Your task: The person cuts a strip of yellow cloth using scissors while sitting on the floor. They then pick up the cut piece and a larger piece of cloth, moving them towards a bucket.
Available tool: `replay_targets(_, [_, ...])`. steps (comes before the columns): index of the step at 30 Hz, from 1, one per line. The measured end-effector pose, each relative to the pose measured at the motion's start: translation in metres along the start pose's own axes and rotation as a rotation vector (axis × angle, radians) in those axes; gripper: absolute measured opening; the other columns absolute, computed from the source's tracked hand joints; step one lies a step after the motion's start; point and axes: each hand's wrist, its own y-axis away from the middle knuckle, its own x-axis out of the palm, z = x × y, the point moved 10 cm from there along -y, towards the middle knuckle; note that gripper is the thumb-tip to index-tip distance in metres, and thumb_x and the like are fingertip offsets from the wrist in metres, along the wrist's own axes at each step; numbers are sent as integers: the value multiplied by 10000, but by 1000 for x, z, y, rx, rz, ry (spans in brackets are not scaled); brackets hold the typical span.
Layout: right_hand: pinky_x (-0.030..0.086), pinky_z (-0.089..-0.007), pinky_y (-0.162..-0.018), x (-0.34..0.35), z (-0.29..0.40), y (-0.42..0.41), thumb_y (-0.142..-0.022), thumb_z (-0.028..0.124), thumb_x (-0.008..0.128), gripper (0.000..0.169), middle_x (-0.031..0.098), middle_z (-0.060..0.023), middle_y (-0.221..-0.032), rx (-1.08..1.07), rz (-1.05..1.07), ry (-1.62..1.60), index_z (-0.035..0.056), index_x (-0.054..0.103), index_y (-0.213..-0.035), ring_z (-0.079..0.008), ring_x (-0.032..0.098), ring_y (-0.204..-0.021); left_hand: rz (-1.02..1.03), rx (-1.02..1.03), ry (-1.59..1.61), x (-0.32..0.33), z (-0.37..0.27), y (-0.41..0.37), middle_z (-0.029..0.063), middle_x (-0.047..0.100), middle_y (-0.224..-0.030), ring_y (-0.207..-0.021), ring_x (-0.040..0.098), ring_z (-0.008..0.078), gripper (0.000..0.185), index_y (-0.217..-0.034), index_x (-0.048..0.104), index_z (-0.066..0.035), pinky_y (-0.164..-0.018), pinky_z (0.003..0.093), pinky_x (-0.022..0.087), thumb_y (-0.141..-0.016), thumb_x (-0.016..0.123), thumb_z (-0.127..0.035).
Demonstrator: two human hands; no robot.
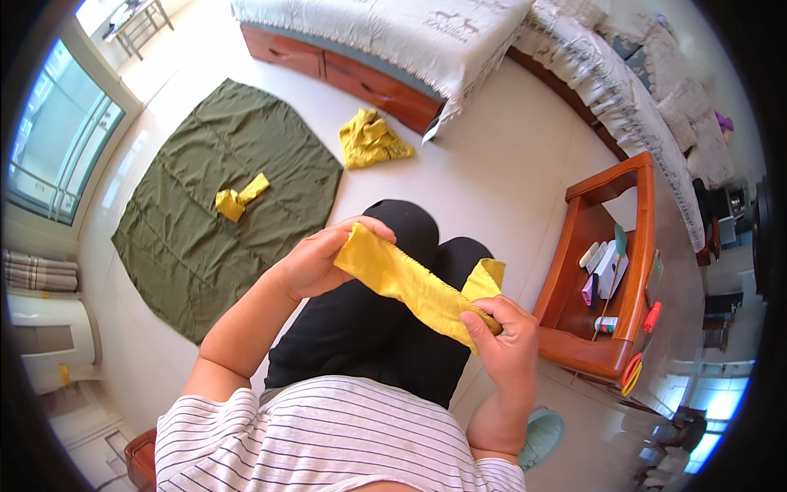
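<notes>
A yellow fabric strip [412,283] with a serrated edge is stretched above my lap between both hands. My left hand [323,255] grips its upper left end. Its right part is pinched between the thumb and fingers of my right hand [501,332], where a short folded tail of the strip stands up. Another yellow strip [232,204], loosely folded, lies on a dark green cloth [203,154] spread over the floor. Beyond my knees a crumpled yellow cloth [371,140] rests on the tiles, close to the green cloth's corner.
To the right stands a wooden table with an open shelf [556,277] holding small items. Red-and-yellow-handled scissors [632,374] and a red object [653,317] are by its edge. A cloth-covered wooden piece with drawers [369,86] stands ahead. A green slipper [541,438] lies at lower right.
</notes>
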Motion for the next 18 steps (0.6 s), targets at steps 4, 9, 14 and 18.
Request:
replay_targets(4, [443, -327, -609, 17, -3, -2, -738, 112, 732, 165, 594, -98, -694, -51, 11, 190, 1, 641, -822, -264, 567, -648, -229, -121, 23, -28, 17, 18, 105, 536, -1170, -1084, 544, 201, 390, -1266, 429, -19, -933, 368, 441, -988, 394, -290])
replay_targets(9, [448, -344, -660, 29, -3, -6, -726, 99, 732, 160, 598, -93, -748, -89, 66, 271, 20, 646, -836, -277, 569, -716, -351, 34, -461, -47, 8, 26, 60, 584, -1035, -937, 570, 109, 281, -1165, 495, 4, -830, 245, 461, -895, 562, -33])
replay_targets(14, [459, -343, -724, 46, 14, -23, -745, 114, 724, 242, 588, -130, -886, -113, 150, 267, 24, 628, -948, -298, 562, -828, -406, 245, -951, -16, -38, 35, 42, 604, -935, -827, 572, 116, 203, -994, 576, -8, -759, 244, 455, -802, 583, 57])
replay_targets(18, [455, -338, -743, 79, 29, -48, -823, 108, 653, 186, 574, -142, -915, -177, 231, 53, 7, 610, -973, -308, 554, -843, -380, 458, -1222, 9, -57, 45, 60, 607, -882, -786, 579, 194, 306, -936, 582, -47, -773, 298, 430, -666, 608, 96])
